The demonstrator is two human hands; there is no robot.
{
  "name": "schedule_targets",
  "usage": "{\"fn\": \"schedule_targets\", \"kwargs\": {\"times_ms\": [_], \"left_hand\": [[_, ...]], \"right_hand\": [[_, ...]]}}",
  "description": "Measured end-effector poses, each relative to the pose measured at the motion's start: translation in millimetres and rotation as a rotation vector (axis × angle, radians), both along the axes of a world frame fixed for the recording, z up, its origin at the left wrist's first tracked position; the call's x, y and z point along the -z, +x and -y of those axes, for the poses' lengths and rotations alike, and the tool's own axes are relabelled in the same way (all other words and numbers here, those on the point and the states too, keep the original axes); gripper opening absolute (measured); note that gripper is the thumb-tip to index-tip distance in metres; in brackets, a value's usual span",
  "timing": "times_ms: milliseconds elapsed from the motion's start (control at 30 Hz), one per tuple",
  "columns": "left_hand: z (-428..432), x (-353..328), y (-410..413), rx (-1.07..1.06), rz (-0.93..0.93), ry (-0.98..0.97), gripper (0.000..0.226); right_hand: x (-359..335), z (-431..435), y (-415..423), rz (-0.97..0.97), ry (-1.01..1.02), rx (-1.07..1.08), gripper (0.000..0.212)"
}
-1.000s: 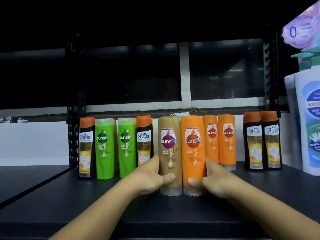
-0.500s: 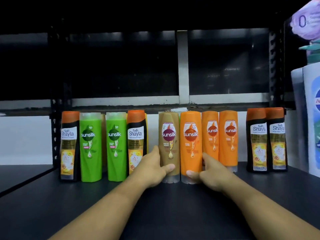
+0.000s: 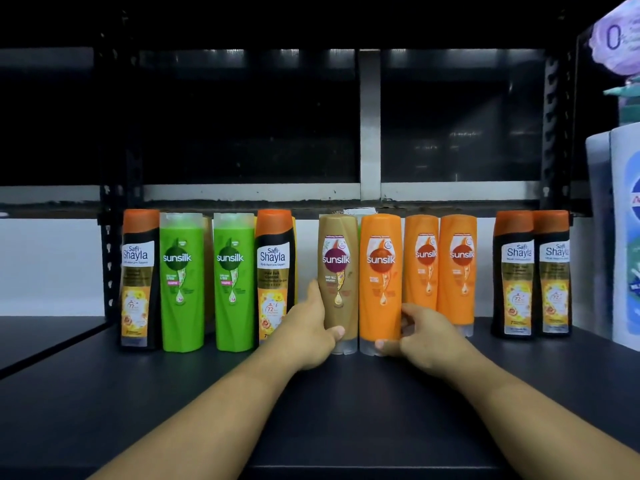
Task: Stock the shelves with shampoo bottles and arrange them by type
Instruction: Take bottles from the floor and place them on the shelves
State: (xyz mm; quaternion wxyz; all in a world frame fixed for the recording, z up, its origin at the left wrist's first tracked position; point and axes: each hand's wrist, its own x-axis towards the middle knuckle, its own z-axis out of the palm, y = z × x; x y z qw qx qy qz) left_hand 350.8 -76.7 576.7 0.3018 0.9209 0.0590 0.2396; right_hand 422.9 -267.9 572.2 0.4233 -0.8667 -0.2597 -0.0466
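On the dark shelf, mid-row, the left hand grips the brown Sunsilk bottle low down, thumb across its front. The right hand clasps the orange Sunsilk bottle standing just right of it, seemingly touching.

Four Sunsilk bottles are standing side by side mid-row on the shelf; two Safi Shayla bottles are standing apart to their right.

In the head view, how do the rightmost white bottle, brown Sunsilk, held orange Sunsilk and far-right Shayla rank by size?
1. white bottle, though cropped.
2. brown Sunsilk and held orange Sunsilk: alike.
3. far-right Shayla: smaller, but farther back.
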Motion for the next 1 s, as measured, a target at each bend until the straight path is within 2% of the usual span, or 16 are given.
{"fn": "schedule_targets", "kwargs": {"times_ms": [400, 800, 1000], "left_hand": [[-1.5, 0.7, -0.8, -0.001, 0.022, 0.006, 0.064], [-5.0, 4.0, 1.0, -0.007, 0.066, 0.006, 0.056], [-7.1, 4.3, 3.9, -0.036, 0.068, 0.032, 0.053]], "right_hand": [[0.8, -1.7, -1.5, 0.074, 0.005, 0.058, 0.074], [1.8, -0.9, 1.0, 0.061, -0.001, 0.063, 0.064], [3.2, -0.9, 2.1, 0.083, 0.03, 0.064, 0.068]]}}
